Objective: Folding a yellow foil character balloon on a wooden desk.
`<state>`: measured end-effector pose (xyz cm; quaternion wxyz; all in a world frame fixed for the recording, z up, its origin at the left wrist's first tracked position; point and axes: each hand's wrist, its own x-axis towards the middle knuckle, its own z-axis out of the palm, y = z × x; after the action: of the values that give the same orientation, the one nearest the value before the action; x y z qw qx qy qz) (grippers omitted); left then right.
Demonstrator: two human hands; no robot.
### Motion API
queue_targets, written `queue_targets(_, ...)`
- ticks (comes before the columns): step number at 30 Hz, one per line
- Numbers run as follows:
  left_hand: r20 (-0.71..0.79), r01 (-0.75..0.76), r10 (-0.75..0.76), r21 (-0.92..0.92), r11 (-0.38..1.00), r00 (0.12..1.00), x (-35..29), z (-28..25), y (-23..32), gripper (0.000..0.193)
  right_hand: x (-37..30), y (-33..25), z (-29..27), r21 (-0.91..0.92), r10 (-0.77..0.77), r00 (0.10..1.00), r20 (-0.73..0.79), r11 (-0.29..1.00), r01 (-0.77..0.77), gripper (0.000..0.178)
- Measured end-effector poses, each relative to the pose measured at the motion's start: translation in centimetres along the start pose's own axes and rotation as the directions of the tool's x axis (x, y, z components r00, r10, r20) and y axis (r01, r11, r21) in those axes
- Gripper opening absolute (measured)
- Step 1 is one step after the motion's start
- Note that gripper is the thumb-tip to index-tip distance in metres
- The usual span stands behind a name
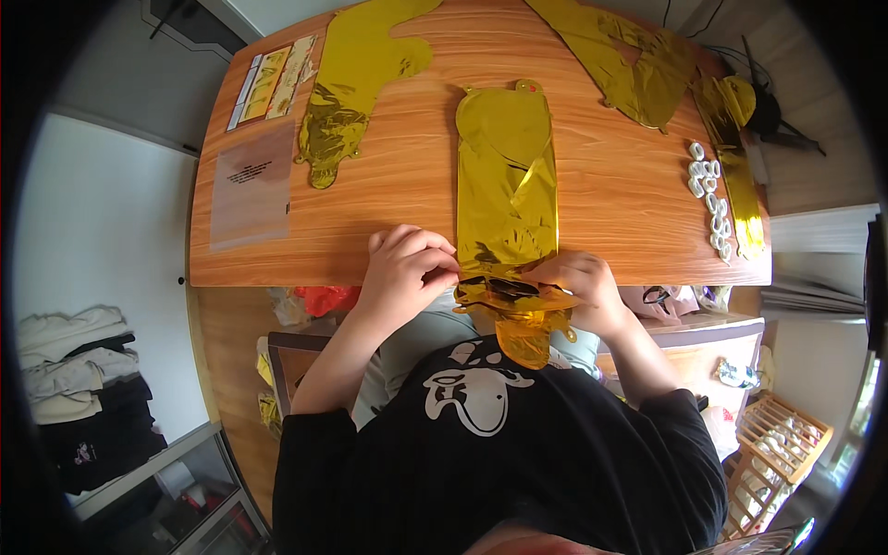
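A flat, uninflated gold foil balloon (507, 203) lies lengthwise on the wooden table in front of me. Its near end is creased and hangs over the table's front edge toward my lap. At its left edge, my left hand (405, 268) is closed, thumb and fingertips pinching the foil. Opposite, my right hand (585, 285) has its fingers curled on the right edge of the same foil, just at the table's rim. Part of its fingertips is hidden by the crumpled foil. A small round tab with a red spot shows at the balloon's far end.
More flat gold foil balloons lie at the back left (370, 69), back right (638, 69) and along the right edge (737, 180). Several small white rolls (710, 194) cluster at the right. A clear plastic bag (252, 190) and a printed package (273, 83) lie left on the table (407, 166).
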<state>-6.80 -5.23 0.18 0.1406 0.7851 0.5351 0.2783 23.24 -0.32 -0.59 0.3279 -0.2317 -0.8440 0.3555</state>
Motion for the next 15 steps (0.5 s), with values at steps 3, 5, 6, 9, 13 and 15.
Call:
queue_targets(3, 0.048, 0.021, -0.020, -0.017, 1.000, 0.999, 0.2, -0.1, 0.2, 0.013, 0.1, -0.3, -0.2, -0.028, 0.028, 0.999, 0.021, 0.999, -0.028, 0.039)
queue_targets(5, 0.052, 0.021, -0.021, -0.012, 1.000, 0.998, 0.2, 0.0, -0.1, 0.013, 0.1, -0.8, -0.2, -0.030, 0.102, 0.994, 0.022, 0.994, -0.102, 0.036)
queue_targets(6, 0.057, 0.021, -0.020, -0.007, 1.000, 0.998, 0.1, 0.0, -0.2, 0.014, 0.0, -1.1, -0.1, -0.032, 0.177, 0.984, 0.022, 0.984, -0.176, 0.034)
queue_targets(9, 0.004, 0.029, -0.029, -0.062, 0.998, 1.000, 0.1, -0.2, -0.1, 0.016, -0.2, -1.4, 0.2, -0.144, 0.296, 0.954, -0.054, 0.943, -0.301, 0.029)
queue_targets(13, -0.047, 0.011, -0.014, -0.062, 0.998, 0.999, 0.0, 0.0, 0.2, 0.019, 1.4, -2.5, -0.2, -0.050, 0.546, 0.837, 0.000, 0.836, -0.546, 0.019)
queue_targets(15, -0.028, 0.066, -0.067, -0.031, 0.997, 0.997, 0.1, 0.3, 0.1, 0.019, 1.3, -2.1, 0.0, -0.012, 0.521, 0.854, -0.011, 0.854, -0.521, 0.025)
